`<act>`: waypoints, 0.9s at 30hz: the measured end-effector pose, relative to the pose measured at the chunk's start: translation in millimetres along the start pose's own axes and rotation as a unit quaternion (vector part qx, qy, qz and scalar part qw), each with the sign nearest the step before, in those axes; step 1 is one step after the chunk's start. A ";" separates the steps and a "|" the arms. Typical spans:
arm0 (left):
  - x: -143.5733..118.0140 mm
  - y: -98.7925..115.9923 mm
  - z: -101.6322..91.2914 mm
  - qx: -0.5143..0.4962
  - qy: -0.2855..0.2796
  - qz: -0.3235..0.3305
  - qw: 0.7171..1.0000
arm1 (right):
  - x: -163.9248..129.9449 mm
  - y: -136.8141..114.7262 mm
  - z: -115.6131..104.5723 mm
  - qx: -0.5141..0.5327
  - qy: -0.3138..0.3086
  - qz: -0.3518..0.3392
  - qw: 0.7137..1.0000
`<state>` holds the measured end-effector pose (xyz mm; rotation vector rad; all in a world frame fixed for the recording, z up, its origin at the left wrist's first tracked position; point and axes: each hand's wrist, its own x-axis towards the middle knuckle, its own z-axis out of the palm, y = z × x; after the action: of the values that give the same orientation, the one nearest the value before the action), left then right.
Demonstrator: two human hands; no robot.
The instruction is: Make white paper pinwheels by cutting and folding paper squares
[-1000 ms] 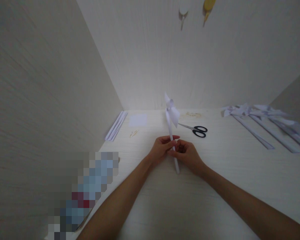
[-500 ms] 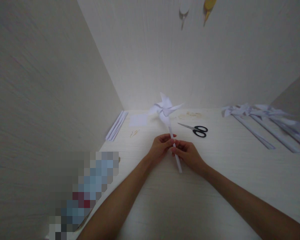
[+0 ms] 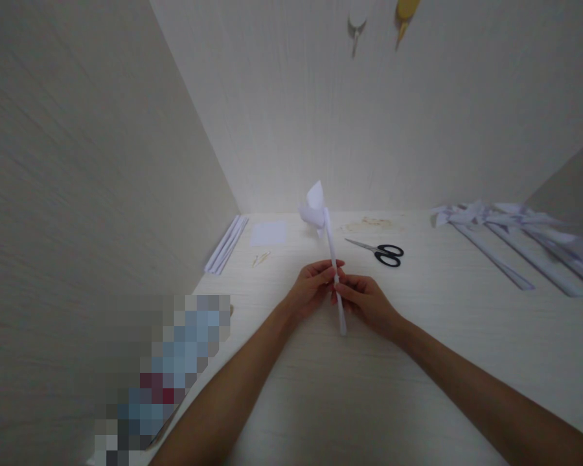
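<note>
A: What sits nearest on the table (image 3: 320,401)?

B: Two bare forearms running in from 6 o'clock, meeting at the middle. The left hand (image 3: 311,287) and the right hand (image 3: 364,299) are side by side, fingertips almost touching.

A: Are they holding anything?

B: Both are pinched on the white stick of a paper pinwheel (image 3: 331,252). The stick leans slightly, its lower end just below the hands, its folded paper head up at 12 o'clock from them.

A: And around them?

B: At 1 o'clock from the hands, black-handled scissors (image 3: 379,251) lie flat. At 11 o'clock there is a small white paper square (image 3: 269,233), with tiny tan bits just in front of it and a bundle of white paper strips (image 3: 226,244) by the left wall.

A: Farther off?

B: At 2 o'clock, well apart, a heap of finished pinwheels (image 3: 505,236) lies along the right side. On the back wall, hooks (image 3: 355,26) hang at 12 o'clock.
</note>
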<state>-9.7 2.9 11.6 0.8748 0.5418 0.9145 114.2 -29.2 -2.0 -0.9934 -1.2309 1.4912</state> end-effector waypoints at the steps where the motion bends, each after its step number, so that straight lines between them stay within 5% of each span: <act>1: -0.1 0.3 0.0 0.000 -0.002 -0.002 1.000 | 0.4 1.3 0.0 0.010 -0.002 0.001 1.000; 11: -1.1 -0.5 2.9 0.025 0.002 -0.016 1.000 | -1.0 1.0 3.5 -0.008 0.021 -0.002 1.000; 20: 1.0 -1.8 1.3 0.035 0.098 0.020 0.994 | -1.2 0.3 4.0 -0.018 0.024 -0.005 1.000; 27: 4.0 -7.4 -3.1 0.095 0.107 0.049 0.988 | -1.6 -0.4 4.2 -0.056 0.022 -0.011 0.998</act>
<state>-6.6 5.3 3.5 0.9878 0.7874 1.0665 110.7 -31.7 -0.8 -1.0788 -1.3017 1.3887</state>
